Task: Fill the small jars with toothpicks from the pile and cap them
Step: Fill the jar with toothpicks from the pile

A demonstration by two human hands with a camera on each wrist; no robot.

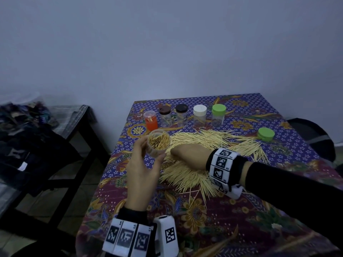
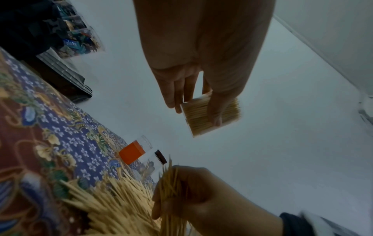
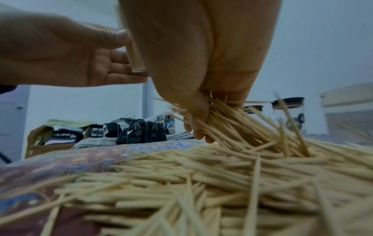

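My left hand (image 1: 151, 152) grips a clear uncapped jar (image 1: 158, 144) packed with toothpicks and holds it tilted above the table's left side. In the left wrist view its fingers (image 2: 175, 95) and thumb wrap the jar (image 2: 210, 116). Just right of it, my right hand (image 1: 178, 153) rests on the toothpick pile (image 1: 213, 143), palm down. Its fingers (image 3: 198, 127) curl round a bunch of toothpicks (image 3: 228, 121), seen also in the left wrist view as the bunch (image 2: 169, 188). A loose green cap (image 1: 265, 134) lies at the pile's far right.
Behind the pile stands a row of jars: an orange one (image 1: 150, 120), then brown-capped (image 1: 164, 115), black-capped (image 1: 181, 115), white-capped (image 1: 199, 115) and green-capped (image 1: 218, 115). The patterned tablecloth (image 1: 185, 219) covers the table. A dark bench with clothes (image 1: 37, 127) stands to the left.
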